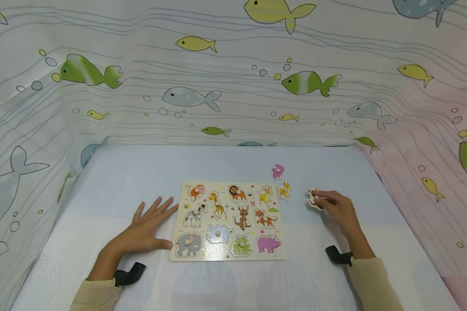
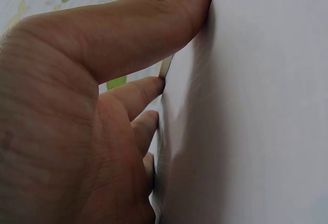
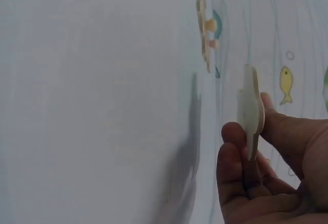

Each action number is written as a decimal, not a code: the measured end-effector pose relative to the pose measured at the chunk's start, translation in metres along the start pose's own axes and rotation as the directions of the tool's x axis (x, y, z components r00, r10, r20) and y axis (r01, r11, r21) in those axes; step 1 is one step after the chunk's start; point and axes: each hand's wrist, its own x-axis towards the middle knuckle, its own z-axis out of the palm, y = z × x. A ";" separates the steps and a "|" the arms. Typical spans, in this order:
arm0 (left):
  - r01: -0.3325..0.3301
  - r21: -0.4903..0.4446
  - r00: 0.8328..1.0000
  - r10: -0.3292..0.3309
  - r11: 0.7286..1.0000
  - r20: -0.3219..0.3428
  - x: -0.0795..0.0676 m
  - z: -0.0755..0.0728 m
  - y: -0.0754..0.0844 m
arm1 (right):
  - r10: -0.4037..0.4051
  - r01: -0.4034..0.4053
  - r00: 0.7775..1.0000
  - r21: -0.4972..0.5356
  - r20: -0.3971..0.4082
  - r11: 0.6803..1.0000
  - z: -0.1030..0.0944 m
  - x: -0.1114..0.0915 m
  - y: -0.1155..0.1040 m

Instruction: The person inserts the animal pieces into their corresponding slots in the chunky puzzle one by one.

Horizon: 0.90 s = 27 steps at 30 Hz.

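Note:
A wooden animal puzzle board (image 1: pixel 214 253) lies flat on the table. My left hand (image 1: pixel 148 231) rests at its left side, fingers spread, with index fingertip and thumb tip right at the board's edge. To the right of the board, my right hand (image 1: pixel 336 211) pinches a brown animal puzzle piece (image 1: pixel 312 199) between thumb and fingers. In the right wrist view the piece's pale back (image 3: pixel 250 111) shows, held above the tabletop. Between board and right hand lie a yellow goat piece (image 1: pixel 284 191) and, farther back, a purple hippo piece (image 1: pixel 278 171).
Several knobbed animals sit in the board, among them an elephant (image 1: pixel 188 245), a frog (image 1: pixel 241 245) and a lion (image 1: pixel 239 193). The white table (image 1: pixel 148 168) is bounded at back and sides by a fish-patterned curtain (image 1: pixel 233 73). Black straps circle both wrists.

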 end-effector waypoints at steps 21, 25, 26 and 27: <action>0.010 0.006 1.000 -0.010 1.000 0.006 0.001 0.000 -0.001 | -0.118 0.105 0.983 0.100 0.137 0.989 0.031 -0.010 -0.069; 0.002 0.003 1.000 -0.002 1.000 0.005 0.000 0.000 -0.002 | -0.155 0.136 0.977 0.129 0.148 0.982 0.041 -0.010 -0.078; 0.000 0.004 1.000 0.000 1.000 0.006 0.000 0.000 -0.002 | -0.163 0.143 0.975 0.134 0.150 0.981 0.044 -0.011 -0.080; 0.001 0.004 1.000 -0.001 1.000 0.007 0.000 0.000 -0.002 | -0.168 0.147 0.974 0.144 0.151 0.979 0.047 -0.011 -0.082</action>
